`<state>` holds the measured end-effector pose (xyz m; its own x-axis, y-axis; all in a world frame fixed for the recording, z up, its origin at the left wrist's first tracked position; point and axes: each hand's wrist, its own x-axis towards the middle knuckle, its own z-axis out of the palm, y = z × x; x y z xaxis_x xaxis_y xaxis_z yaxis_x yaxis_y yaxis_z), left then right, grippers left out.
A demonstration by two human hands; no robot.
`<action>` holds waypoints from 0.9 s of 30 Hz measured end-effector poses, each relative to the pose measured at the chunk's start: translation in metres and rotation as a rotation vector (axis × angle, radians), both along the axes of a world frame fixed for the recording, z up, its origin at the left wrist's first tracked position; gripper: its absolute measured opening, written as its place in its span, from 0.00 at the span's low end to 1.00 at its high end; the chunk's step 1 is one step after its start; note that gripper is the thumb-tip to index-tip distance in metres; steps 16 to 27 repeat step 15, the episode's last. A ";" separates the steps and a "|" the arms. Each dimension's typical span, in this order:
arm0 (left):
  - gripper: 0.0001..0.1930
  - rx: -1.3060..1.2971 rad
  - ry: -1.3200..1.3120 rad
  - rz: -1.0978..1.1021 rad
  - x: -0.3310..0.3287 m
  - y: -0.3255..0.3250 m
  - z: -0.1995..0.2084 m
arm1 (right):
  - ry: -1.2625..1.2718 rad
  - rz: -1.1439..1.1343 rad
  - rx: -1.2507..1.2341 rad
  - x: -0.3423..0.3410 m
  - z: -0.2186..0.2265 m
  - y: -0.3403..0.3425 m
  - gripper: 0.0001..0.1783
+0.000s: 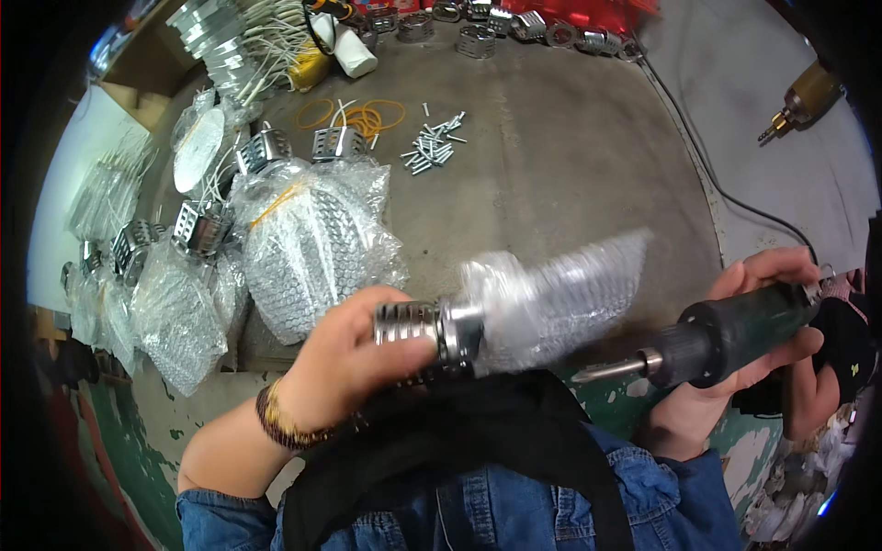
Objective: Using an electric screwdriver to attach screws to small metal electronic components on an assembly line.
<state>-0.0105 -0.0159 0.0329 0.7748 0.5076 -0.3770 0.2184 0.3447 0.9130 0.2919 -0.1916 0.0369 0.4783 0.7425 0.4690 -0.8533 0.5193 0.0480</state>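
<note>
My left hand (358,354) is closed around a slotted, shiny metal lamp housing (409,323). Bubble wrap (579,294) covers the housing's far end and stretches off to the right, blurred by motion. On the right, my right hand (767,340) grips a dark electric screwdriver (735,335) with a black cord at its back end. Its bit (608,370) points left toward the wrapped part, apart from it. A small heap of silver screws (435,147) lies on the table beyond my hands.
Several bubble-wrapped lamps (317,248) crowd the table's left side. Orange rubber bands (372,119) lie near the screws. Metal rings (476,41) line the back edge. White wires (276,46) stand at the back left. Another power driver (799,101) hangs at upper right; a person's arm (808,395) shows at far right.
</note>
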 end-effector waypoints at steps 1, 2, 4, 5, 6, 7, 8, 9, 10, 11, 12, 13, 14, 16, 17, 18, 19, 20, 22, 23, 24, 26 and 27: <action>0.23 -0.323 0.019 -0.031 0.000 0.007 -0.004 | 0.002 0.016 -0.028 0.002 -0.004 0.000 0.26; 0.25 -0.302 0.123 -0.021 0.001 0.004 -0.009 | -0.072 0.024 -0.120 0.007 -0.012 0.000 0.25; 0.24 -0.317 0.150 -0.047 0.007 0.002 -0.008 | -0.138 0.017 -0.219 0.000 -0.030 0.010 0.24; 0.24 -0.334 0.170 -0.068 0.007 0.001 -0.007 | -0.144 0.000 -0.289 -0.004 -0.038 0.013 0.23; 0.25 -0.341 0.174 -0.075 0.009 0.002 -0.002 | -0.205 0.000 -0.341 -0.004 -0.043 0.018 0.22; 0.25 -0.345 0.175 -0.076 0.007 0.001 -0.004 | -0.191 0.009 -0.417 -0.005 -0.049 0.019 0.21; 0.26 -0.346 0.165 -0.065 0.004 -0.001 -0.008 | -0.199 0.006 -0.433 -0.006 -0.058 0.020 0.20; 0.27 -0.344 0.153 -0.052 0.000 0.000 -0.010 | -0.209 0.005 -0.445 -0.007 -0.066 0.023 0.20; 0.28 -0.405 0.191 -0.036 -0.004 0.001 -0.012 | -0.209 0.006 -0.446 -0.007 -0.071 0.023 0.20; 0.28 -0.407 0.191 -0.035 -0.008 -0.001 -0.011 | -0.203 0.011 -0.443 -0.007 -0.075 0.022 0.19; 0.30 -0.189 0.247 -0.021 -0.014 -0.006 -0.006 | -0.194 0.019 -0.439 -0.008 -0.078 0.021 0.19; 0.33 0.027 0.299 -0.016 -0.018 -0.010 -0.002 | -0.192 0.015 -0.445 -0.008 -0.081 0.021 0.19; 0.41 0.446 0.426 -0.097 -0.022 -0.015 0.006 | -0.184 0.014 -0.451 -0.008 -0.083 0.021 0.19; 0.47 0.812 0.473 -0.166 -0.026 -0.023 0.013 | -0.172 0.009 -0.457 -0.010 -0.085 0.021 0.20; 0.47 0.812 0.473 -0.166 -0.026 -0.023 0.013 | -0.172 0.009 -0.457 -0.010 -0.085 0.021 0.20; 0.47 0.812 0.473 -0.166 -0.026 -0.023 0.013 | -0.172 0.009 -0.457 -0.010 -0.085 0.021 0.20; 0.47 0.812 0.473 -0.166 -0.026 -0.023 0.013 | -0.172 0.009 -0.457 -0.010 -0.085 0.021 0.20; 0.47 0.812 0.473 -0.166 -0.026 -0.023 0.013 | -0.172 0.009 -0.457 -0.010 -0.085 0.021 0.20; 0.47 0.812 0.473 -0.166 -0.026 -0.023 0.013 | -0.172 0.009 -0.457 -0.010 -0.085 0.021 0.20; 0.47 0.812 0.473 -0.166 -0.026 -0.023 0.013 | -0.172 0.009 -0.457 -0.010 -0.085 0.021 0.20; 0.47 0.812 0.473 -0.166 -0.026 -0.023 0.013 | -0.172 0.009 -0.457 -0.010 -0.085 0.021 0.20; 0.47 0.812 0.473 -0.166 -0.026 -0.023 0.013 | -0.172 0.009 -0.457 -0.010 -0.085 0.021 0.20; 0.47 0.812 0.473 -0.166 -0.026 -0.023 0.013 | -0.172 0.009 -0.457 -0.010 -0.085 0.021 0.20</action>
